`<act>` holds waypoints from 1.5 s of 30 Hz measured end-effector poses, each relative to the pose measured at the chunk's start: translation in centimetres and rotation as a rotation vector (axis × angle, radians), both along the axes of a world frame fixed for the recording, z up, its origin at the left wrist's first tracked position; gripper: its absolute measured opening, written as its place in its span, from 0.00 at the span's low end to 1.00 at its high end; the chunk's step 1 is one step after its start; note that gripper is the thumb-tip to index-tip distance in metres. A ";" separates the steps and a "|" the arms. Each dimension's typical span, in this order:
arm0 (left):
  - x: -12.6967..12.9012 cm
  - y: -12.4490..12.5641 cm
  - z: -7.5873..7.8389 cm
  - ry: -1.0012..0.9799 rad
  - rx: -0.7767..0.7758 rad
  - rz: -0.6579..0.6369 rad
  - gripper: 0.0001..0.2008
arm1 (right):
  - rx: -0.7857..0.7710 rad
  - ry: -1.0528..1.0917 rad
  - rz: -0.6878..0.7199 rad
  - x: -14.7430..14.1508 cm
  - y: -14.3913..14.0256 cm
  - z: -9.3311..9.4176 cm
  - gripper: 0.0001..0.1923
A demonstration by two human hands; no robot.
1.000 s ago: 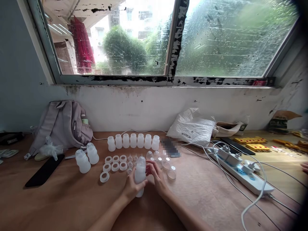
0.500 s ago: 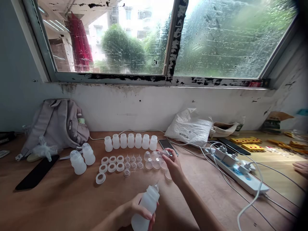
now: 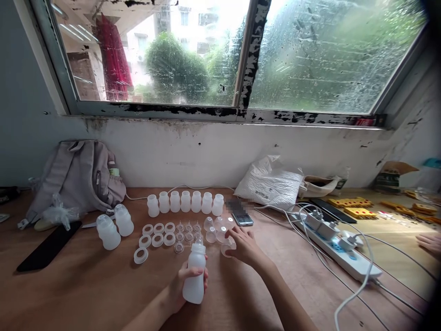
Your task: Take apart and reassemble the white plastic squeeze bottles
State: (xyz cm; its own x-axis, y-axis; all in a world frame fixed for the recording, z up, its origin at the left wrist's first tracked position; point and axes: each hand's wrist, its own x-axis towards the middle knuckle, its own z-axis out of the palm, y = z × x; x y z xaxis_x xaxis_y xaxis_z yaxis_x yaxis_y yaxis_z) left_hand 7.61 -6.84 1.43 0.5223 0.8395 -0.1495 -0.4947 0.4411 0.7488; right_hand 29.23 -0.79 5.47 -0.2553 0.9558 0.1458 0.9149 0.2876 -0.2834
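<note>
While my left hand point(image 3: 188, 286) grips the white bottle point(image 3: 194, 274) upright near the worktop's front edge, my right hand point(image 3: 243, 245) pinches a clear cap point(image 3: 228, 248); capping needs it centred over the teat.

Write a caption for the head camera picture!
Left hand holds a white bottle; right hand picks up a clear cap.

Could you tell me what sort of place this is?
Probably a small assembly workbench by a window: rows of plastic bottles and rings line the wooden table, with a power strip nearby.
</note>
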 end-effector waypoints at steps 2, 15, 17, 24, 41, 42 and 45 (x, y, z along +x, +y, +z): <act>0.0 -0.1 0.2 -0.002 -0.005 0.009 0.18 | -0.002 -0.018 -0.040 0.3 -0.2 0.3 0.21; -0.5 0.4 1.0 0.037 -0.003 0.067 0.19 | -0.247 0.253 -0.115 1.9 -0.3 0.0 0.20; -0.4 0.3 1.1 0.079 0.021 0.104 0.20 | -0.225 0.250 -0.125 1.9 -0.1 -0.2 0.21; -0.6 0.4 1.5 0.203 0.064 0.165 0.20 | -0.187 0.107 -0.110 1.9 0.1 -0.3 0.23; 0.2 0.8 0.5 0.481 0.346 0.243 0.16 | -0.274 1.126 0.224 -6.5 -2.4 0.1 0.28; 0.3 0.8 0.3 0.527 0.406 0.259 0.16 | -0.345 1.204 0.199 -7.7 -2.9 -0.2 0.27; 0.4 0.6 -0.3 0.621 0.543 0.296 0.18 | -0.454 1.314 0.087 -10.0 -3.9 -1.0 0.17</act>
State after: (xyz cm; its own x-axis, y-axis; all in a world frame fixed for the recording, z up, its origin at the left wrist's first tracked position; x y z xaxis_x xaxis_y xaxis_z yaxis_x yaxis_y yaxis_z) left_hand 8.03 -6.19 1.15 0.2284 0.9655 0.1253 0.0345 -0.1366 0.9900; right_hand 19.24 -4.69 4.44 -0.2353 0.9719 0.0078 -0.1075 -0.0181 -0.9940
